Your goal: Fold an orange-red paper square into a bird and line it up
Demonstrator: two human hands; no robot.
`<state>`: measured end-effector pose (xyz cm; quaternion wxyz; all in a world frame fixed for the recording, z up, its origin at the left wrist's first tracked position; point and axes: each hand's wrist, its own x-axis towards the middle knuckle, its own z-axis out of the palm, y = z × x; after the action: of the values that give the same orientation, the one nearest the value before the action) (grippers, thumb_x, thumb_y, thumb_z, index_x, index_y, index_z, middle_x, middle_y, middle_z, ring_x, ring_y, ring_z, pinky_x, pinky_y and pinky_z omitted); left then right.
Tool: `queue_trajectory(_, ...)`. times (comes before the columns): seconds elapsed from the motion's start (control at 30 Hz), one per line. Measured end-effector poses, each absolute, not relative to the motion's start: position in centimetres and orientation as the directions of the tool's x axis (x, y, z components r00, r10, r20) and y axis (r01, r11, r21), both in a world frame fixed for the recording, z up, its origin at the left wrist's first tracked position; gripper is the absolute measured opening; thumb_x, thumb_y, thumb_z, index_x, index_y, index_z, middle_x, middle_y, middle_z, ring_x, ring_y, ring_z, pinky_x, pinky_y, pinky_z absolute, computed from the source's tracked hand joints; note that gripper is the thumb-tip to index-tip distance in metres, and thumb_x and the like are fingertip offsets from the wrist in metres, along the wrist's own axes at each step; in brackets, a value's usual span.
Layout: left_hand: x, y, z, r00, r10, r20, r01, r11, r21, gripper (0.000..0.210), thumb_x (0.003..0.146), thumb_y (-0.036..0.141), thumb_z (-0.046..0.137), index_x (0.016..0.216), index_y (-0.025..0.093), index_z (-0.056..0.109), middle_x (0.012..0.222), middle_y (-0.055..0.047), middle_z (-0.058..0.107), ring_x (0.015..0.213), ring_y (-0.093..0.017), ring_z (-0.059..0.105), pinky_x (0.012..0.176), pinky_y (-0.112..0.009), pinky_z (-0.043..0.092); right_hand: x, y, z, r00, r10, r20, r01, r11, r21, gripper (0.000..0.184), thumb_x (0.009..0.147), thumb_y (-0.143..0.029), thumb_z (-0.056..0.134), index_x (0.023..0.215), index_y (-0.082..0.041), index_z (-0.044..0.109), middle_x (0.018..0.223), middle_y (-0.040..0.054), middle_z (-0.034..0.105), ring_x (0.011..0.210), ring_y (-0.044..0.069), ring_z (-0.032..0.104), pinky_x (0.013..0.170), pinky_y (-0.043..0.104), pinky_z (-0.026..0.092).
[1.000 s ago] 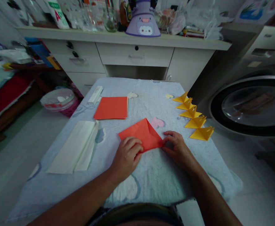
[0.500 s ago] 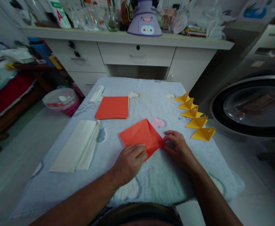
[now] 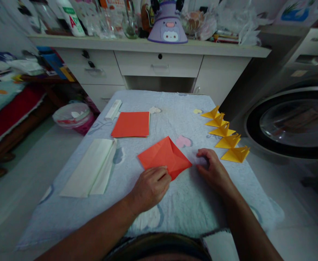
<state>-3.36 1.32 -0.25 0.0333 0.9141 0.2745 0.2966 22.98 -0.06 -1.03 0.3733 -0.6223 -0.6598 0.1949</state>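
Left hand (image 3: 152,186), closed, grips the folded red paper (image 3: 166,154) at its near edge; right hand (image 3: 215,172), half-open, empty, right of it. Looks light, easily creased; edges suit fingertips.

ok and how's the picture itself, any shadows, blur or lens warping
Head view: dim, soft light, creases in the folded red paper still readable; head view: a soft shadow on the cloth near the right hand; head view: the washing machine slants, likely wide-angle distortion; head view: bedding at the left edge looks soft.
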Motion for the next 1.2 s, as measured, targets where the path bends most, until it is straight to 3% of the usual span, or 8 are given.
queue_trajectory(0.23,-3.3,1.4,-0.2,0.641,0.562,0.523,0.494,-0.823,0.279,0.013,0.088,0.014,0.051,0.083,0.017,0.064,0.084,-0.006,0.066,0.080,-0.017,0.066,0.074,-0.032,0.058,22.1,-0.2,-0.7,-0.028,0.965,0.260,0.732,0.197,-0.653,0.028,0.072,-0.018,0.066,0.097,-0.024,0.057,0.115,0.0100,0.059,0.112,0.029,0.053,0.098,0.050,0.042)
queue_trajectory(0.67,-3.4,1.8,-0.1,0.497,0.768,0.405,0.538,-0.639,0.551,0.005,0.087,0.018,0.056,0.086,0.019,0.061,0.081,-0.002,0.072,0.071,-0.015,0.069,0.069,-0.025,0.055,20.9,0.4,-1.5,-0.058,0.970,0.236,0.843,0.174,-0.509,0.013,0.075,-0.018,0.073,0.081,-0.030,0.076,0.115,0.0060,0.061,0.110,0.029,0.054,0.096,0.051,0.038)
queue_trajectory(0.73,-3.4,2.0,-0.1,0.444,0.819,0.364,0.569,-0.571,0.592,0.006,0.086,0.017,0.059,0.092,0.020,0.060,0.085,-0.001,0.073,0.076,-0.016,0.070,0.073,-0.026,0.055,20.7,0.4,-1.3,-0.038,0.976,0.213,0.847,0.144,-0.512,0.013,0.076,-0.018,0.072,0.081,-0.029,0.076,0.113,0.0061,0.063,0.109,0.029,0.054,0.096,0.050,0.037)
queue_trajectory(0.83,-3.4,2.1,-0.1,0.373,0.866,0.333,0.593,-0.498,0.632,0.025,0.084,0.016,0.062,0.107,0.022,0.056,0.100,-0.003,0.073,0.091,-0.018,0.070,0.082,-0.030,0.055,20.4,0.4,-0.8,-0.013,0.983,0.184,0.845,0.109,-0.524,0.011,0.076,-0.018,0.071,0.079,-0.027,0.075,0.113,0.0061,0.064,0.109,0.028,0.055,0.097,0.049,0.036)
queue_trajectory(0.97,-3.3,2.2,-0.3,0.357,0.871,0.338,0.636,-0.492,0.595,0.037,0.084,0.015,0.061,0.118,0.023,0.049,0.110,-0.004,0.070,0.100,-0.020,0.067,0.088,-0.036,0.051,20.1,0.4,-0.4,0.005,0.988,0.156,0.842,0.080,-0.533,0.008,0.080,-0.022,0.068,0.077,-0.026,0.074,0.114,0.0065,0.064,0.110,0.028,0.054,0.096,0.047,0.035)
queue_trajectory(1.2,-3.2,2.3,-0.4,0.366,0.876,0.314,0.758,-0.476,0.446,0.033,0.088,0.018,0.058,0.119,0.020,0.049,0.112,-0.008,0.068,0.102,-0.026,0.060,0.090,-0.043,0.044,19.6,0.4,-0.3,0.040,0.989,0.145,0.857,0.040,-0.514,0.010,0.082,-0.024,0.064,0.076,-0.024,0.072,0.116,0.0064,0.063,0.111,0.027,0.053,0.096,0.046,0.032)
